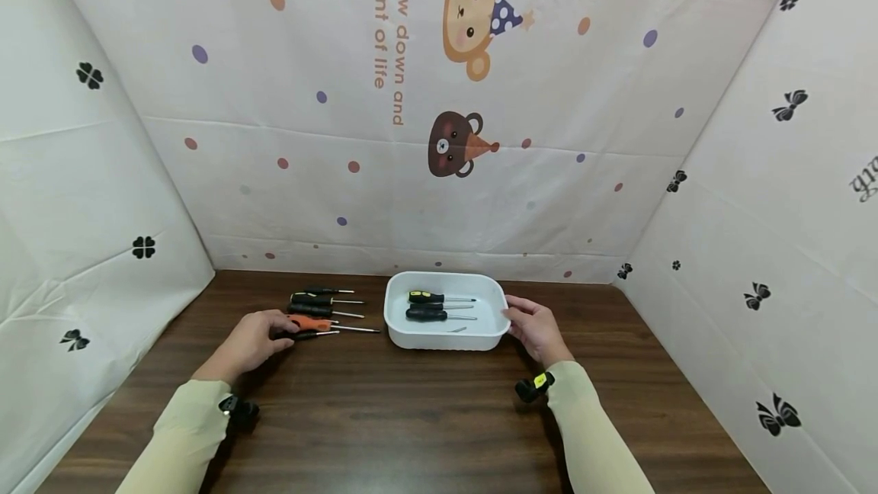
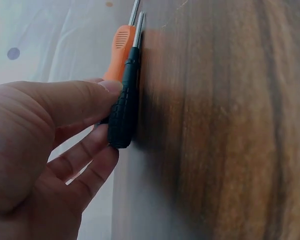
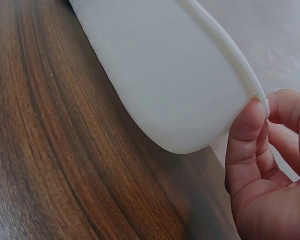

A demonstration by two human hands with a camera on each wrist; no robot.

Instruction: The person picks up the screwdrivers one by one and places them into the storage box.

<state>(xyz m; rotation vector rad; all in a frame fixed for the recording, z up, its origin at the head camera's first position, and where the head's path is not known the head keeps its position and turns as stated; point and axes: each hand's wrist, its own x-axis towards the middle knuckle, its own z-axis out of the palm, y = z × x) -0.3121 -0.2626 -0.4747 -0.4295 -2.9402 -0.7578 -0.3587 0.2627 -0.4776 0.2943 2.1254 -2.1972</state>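
My left hand [image 1: 252,338] is at the near end of a row of screwdrivers on the left. Its thumb and fingertips pinch the handle of a black screwdriver [image 2: 124,107], whose shaft points away from the hand. Right beside that handle lies an orange screwdriver [image 1: 312,323], partly covered by the fingers. My right hand [image 1: 537,330] pinches the rim of a white plastic tray [image 3: 165,90] at its right end, thumb on the near side of the wall. Inside the tray are several black-handled screwdrivers [image 1: 427,315], one with a yellow-marked handle end [image 1: 415,296].
More black screwdrivers [image 1: 312,310] lie behind the orange one, shafts pointing right. A small thin metal piece [image 1: 457,329] is in the tray. The brown wooden table [image 1: 384,418] meets white printed cloth walls [image 1: 384,197] at the back and both sides.
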